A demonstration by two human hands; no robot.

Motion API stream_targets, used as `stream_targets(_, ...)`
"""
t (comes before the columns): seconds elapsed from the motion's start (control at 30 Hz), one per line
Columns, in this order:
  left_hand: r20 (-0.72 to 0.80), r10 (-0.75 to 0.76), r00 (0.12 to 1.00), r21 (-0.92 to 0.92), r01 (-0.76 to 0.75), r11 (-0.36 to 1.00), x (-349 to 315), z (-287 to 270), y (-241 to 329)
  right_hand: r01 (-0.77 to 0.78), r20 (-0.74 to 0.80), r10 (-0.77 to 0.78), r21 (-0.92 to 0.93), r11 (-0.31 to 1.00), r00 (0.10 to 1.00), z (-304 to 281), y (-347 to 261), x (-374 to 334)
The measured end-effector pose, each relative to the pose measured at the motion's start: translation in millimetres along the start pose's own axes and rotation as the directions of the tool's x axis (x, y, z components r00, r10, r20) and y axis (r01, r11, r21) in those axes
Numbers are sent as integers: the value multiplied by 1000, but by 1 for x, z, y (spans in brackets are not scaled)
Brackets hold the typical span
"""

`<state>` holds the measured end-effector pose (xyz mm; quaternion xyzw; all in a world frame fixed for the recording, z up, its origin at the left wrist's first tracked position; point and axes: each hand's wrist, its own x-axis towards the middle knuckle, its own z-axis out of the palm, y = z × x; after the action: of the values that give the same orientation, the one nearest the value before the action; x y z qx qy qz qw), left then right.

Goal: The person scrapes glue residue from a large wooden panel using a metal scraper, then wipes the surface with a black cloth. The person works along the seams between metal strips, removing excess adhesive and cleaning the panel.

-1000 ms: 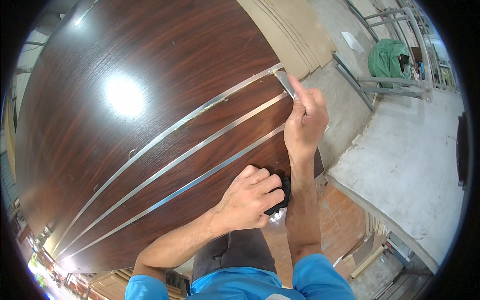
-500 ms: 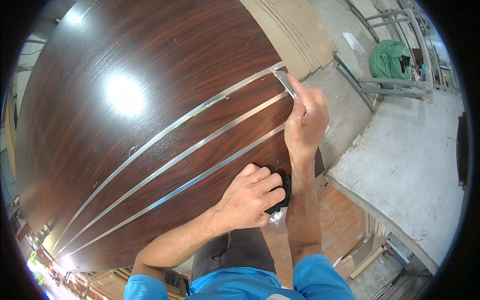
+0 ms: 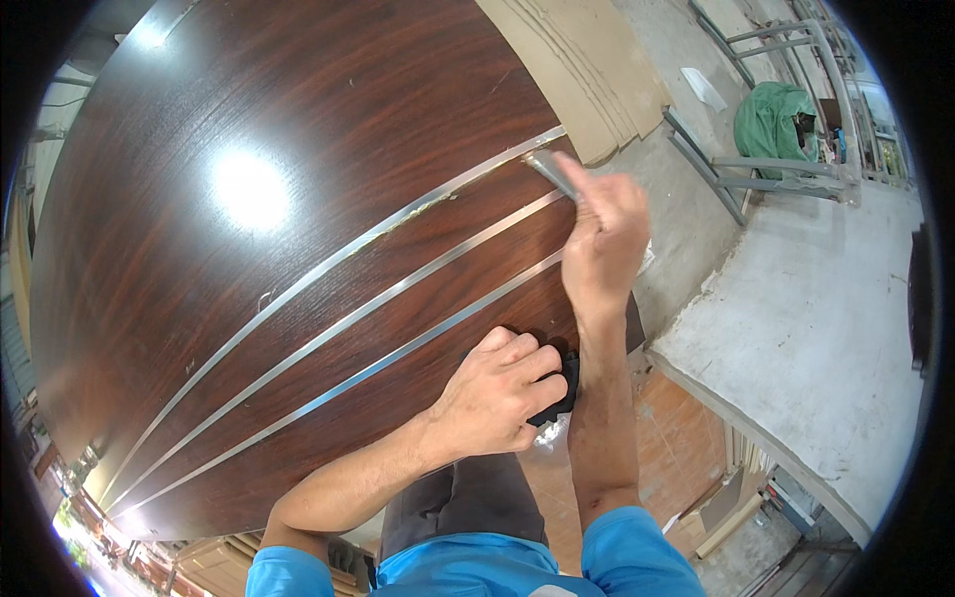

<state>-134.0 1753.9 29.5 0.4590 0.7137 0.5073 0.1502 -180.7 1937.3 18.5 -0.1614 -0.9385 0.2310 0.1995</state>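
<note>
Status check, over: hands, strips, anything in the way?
Right hand: gripping metal blade, tip by uppermost long silver strip. Left hand: closed on black item. Possibly in the way: pale residue along that strip.

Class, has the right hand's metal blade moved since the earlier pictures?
Yes: the metal blade has shifted leftward, away from the right end of the topmost long metal strip.

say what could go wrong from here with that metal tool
The metal tool in the right hand could slip and scratch the glossy brown panel. It sits close beside a silver strip, so it might nick or lift that. The pale residue along the strip's lower edge may smear.
</note>
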Motion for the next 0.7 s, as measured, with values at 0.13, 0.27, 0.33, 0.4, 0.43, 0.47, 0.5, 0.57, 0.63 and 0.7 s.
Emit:
stream_targets(0.13,7,21,1000,-12,-21,1000,0,-1,-1,26,-40,-25,15,1000,999,2,-1,-1)
stream_targets(0.27,-8,22,1000,-27,-22,999,1,0,0,-111,-110,111,4,994,988,5,-1,-4)
stream_targets(0.33,-7,20,1000,-28,-20,999,0,0,0,-40,-82,37,-36,999,996,5,0,-5)
stream_targets(0.4,10,18,1000,-22,-18,1000,0,-1,0,11,-47,-13,-49,999,999,5,0,-5)
stream_targets(0.43,7,17,1000,-19,-17,1000,0,-1,0,30,-22,-31,-43,999,999,5,0,-5)
stream_targets(0.47,5,16,1000,-17,-16,1000,0,-1,0,62,-3,-62,-36,997,998,5,0,-5)
stream_targets(0.5,5,13,1000,-15,-13,1000,0,-1,0,31,-36,-31,-18,999,999,4,0,-5)
stream_targets(0.57,-18,14,1000,-18,-14,1000,1,0,0,-17,-104,19,20,1000,994,4,-1,-6)
stream_targets(0.63,-32,11,999,-28,-12,1000,0,0,-1,4,-79,-8,-45,999,997,4,-4,-7)
stream_targets(0.7,-30,11,1000,-45,-12,999,0,0,-1,38,-32,-40,-82,996,999,5,-6,-9)
